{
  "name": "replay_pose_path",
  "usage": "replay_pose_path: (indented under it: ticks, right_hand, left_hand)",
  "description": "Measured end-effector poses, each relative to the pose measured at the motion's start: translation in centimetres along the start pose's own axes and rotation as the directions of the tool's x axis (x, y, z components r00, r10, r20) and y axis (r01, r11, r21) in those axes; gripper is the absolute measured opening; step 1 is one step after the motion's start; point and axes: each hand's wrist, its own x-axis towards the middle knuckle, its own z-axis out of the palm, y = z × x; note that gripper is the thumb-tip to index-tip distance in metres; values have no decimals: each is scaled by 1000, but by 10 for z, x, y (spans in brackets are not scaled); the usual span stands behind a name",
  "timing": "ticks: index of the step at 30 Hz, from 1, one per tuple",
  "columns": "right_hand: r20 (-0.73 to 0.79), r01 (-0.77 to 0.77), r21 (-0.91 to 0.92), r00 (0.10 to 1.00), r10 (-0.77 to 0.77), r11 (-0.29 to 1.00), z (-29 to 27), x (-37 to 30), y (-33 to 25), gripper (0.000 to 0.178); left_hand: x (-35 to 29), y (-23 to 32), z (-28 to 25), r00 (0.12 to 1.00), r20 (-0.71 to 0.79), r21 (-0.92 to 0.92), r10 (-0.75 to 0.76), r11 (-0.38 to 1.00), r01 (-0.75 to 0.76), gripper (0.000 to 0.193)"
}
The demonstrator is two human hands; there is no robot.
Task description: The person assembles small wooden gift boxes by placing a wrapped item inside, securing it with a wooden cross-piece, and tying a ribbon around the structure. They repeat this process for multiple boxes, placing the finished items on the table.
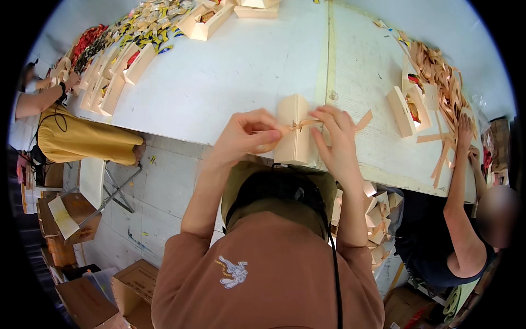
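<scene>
A closed cream cardboard box (291,149) with a rounded top lies at the table's front edge before me. A peach satin ribbon (364,120) is wrapped around it and crosses in a small knot or loop on top. My left hand (251,133) pinches the ribbon between thumb and fingertips at the left of the box. My right hand (338,130) has its fingers bent over the ribbon at the right, slightly blurred, with the thumb lower beside the box. The ribbon's loose tail sticks out beyond that hand.
Open filled boxes (408,109) and a heap of peach ribbons (435,77) lie at right, where a co-worker's hand (465,131) reaches in. Far left are more open boxes (112,90), wrapped snacks (153,24) and another person's arm (46,101). Finished boxes (378,219) fill a bag below right.
</scene>
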Motion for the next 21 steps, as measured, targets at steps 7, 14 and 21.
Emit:
replay_pose_path:
  ticks: [7, 14, 21]
  right_hand:
    - [146, -400, 471, 915, 377, 786, -1, 2, 19, 14]
    - [-160, -90, 406, 973, 168, 910, -13, 54, -8, 7]
    - [-30, -31, 500, 998, 53, 865, -19, -5, -43, 9]
  left_hand:
    - [17, -4, 33, 973, 10, 224, 231, 948, -228, 22]
    - [15, -2, 58, 872, -63, 689, 485, 653, -314, 20]
    - [10, 1, 58, 930, -226, 444, 290, 880, -167, 21]
